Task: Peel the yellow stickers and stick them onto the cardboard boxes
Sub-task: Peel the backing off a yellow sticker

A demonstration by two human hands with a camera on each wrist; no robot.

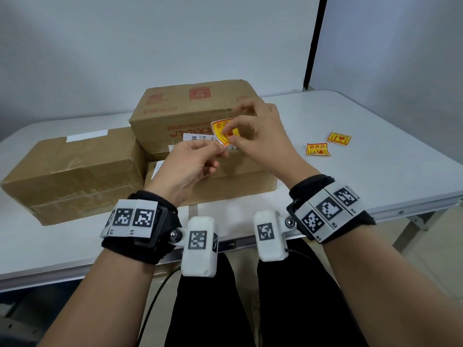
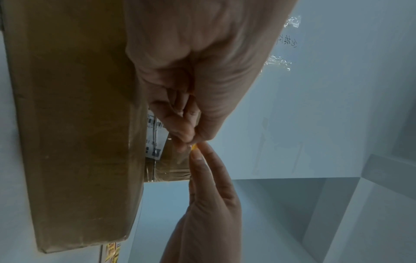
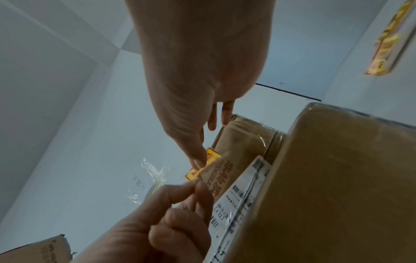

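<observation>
Above table, yellow sticker between both hands' fingers

The head view looks forward and down from above the near edge of the tabletop, taking in both forearms, the cardboard boxes toward the far left and the wall behind. The left wrist view sits close under the left hand, looking along its palm to the fingertips, with a box side filling its left part. The right wrist view looks likewise along the right hand, very near, with a box in its lower right corner. All three views share the spot where the two hands meet on the yellow sticker, and the labelled box behind it.
</observation>
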